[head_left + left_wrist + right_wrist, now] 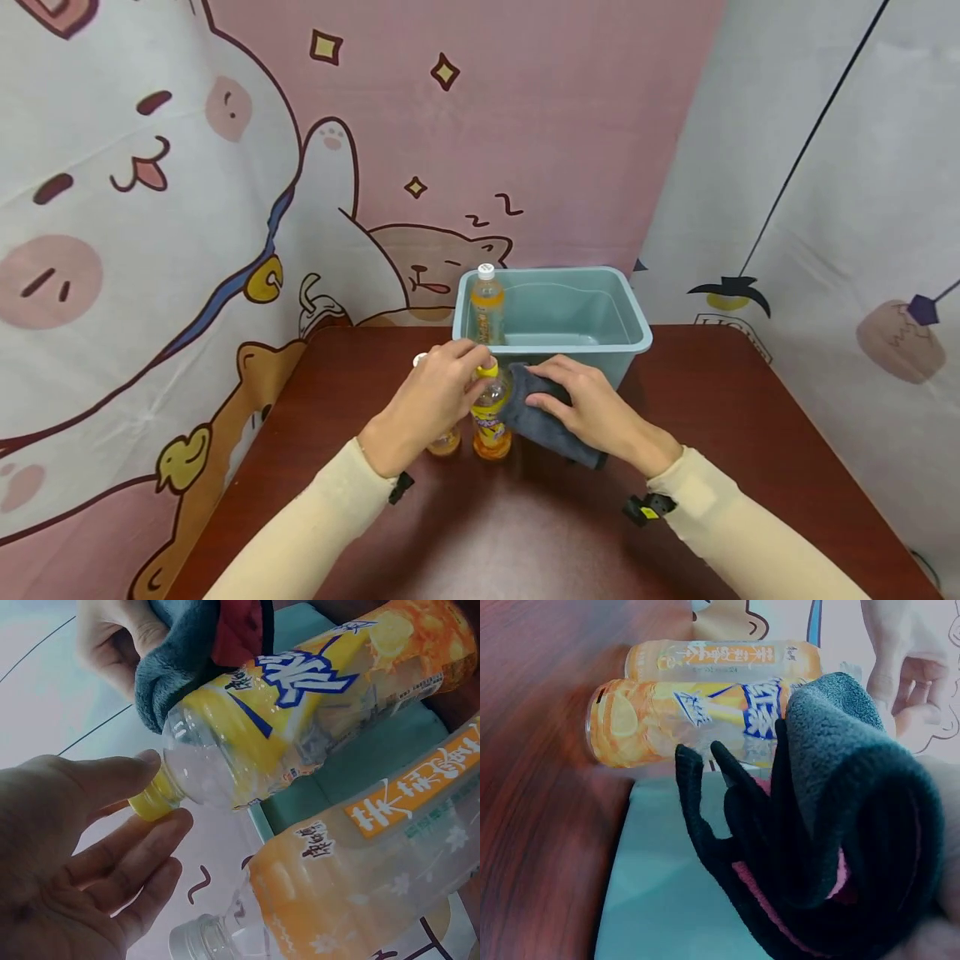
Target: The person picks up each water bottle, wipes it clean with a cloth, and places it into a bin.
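My left hand (429, 400) pinches the yellow cap (155, 798) of a drink bottle (491, 427) between thumb and fingers. That bottle stands upright on the table, with amber liquid low inside and a yellow label showing in the left wrist view. In my right hand (598, 410) is a folded dark grey cloth (546, 423), held against the bottle's side near its shoulder. Pink-red patches show among the cloth's folds (840, 780) in the right wrist view. A second bottle (360, 877), white-capped with an orange label, stands just left, partly behind my left hand in the head view.
Behind the hands, a pale blue-green plastic bin (558, 350) stands on the dark red-brown table (720, 417). Another white-capped bottle (488, 310) is upright in its left end. A cartoon-printed cloth backdrop (570, 125) rises at the table's far edge.
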{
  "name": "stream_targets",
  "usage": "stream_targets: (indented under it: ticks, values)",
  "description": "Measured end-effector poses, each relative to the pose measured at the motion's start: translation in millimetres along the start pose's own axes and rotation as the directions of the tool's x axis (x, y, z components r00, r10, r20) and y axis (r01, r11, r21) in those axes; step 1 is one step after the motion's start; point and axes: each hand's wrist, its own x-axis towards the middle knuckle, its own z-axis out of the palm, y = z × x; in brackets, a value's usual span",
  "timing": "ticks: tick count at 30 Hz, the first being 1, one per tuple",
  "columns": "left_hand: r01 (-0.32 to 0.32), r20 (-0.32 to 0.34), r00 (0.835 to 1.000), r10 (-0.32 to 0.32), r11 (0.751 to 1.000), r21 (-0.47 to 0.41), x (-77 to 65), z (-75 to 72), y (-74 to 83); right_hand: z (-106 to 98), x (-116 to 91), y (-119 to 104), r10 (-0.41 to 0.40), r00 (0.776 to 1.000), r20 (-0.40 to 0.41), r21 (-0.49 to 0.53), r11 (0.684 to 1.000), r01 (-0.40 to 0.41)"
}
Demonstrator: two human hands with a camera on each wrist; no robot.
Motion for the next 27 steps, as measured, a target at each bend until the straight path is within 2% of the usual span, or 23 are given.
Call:
stream_targets:
  ticks: [5,13,18,27]
  values:
    - [-0.041,0.020,0.999,0.042,0.998,-0.056,1.9,-2.0,-2.6,-9.3,-1.1,1.8,-0.001,1.000,-0.025,-0.012,1.000,0.001]
    - [-0.055,0.090,0.994,0.069,0.987,-0.152,1.0,-2.7,-1.7,-21.8,-3.7,2.4,-0.018,0.999,-0.034,-0.022,1.000,0.017]
    - [-0.110,0.081,0.989,0.122,0.984,-0.142,0.6,-0.5,-1.9,-24.4,-1.6,4.2,-0.049,0.998,-0.032,-0.019,0.999,0.048]
    - [-0.125,0.047,0.990,0.130,0.987,-0.099,0.7,-1.9,-1.2,-20.6,11.1,1.2,-0.064,0.998,0.012,0.018,0.998,0.064]
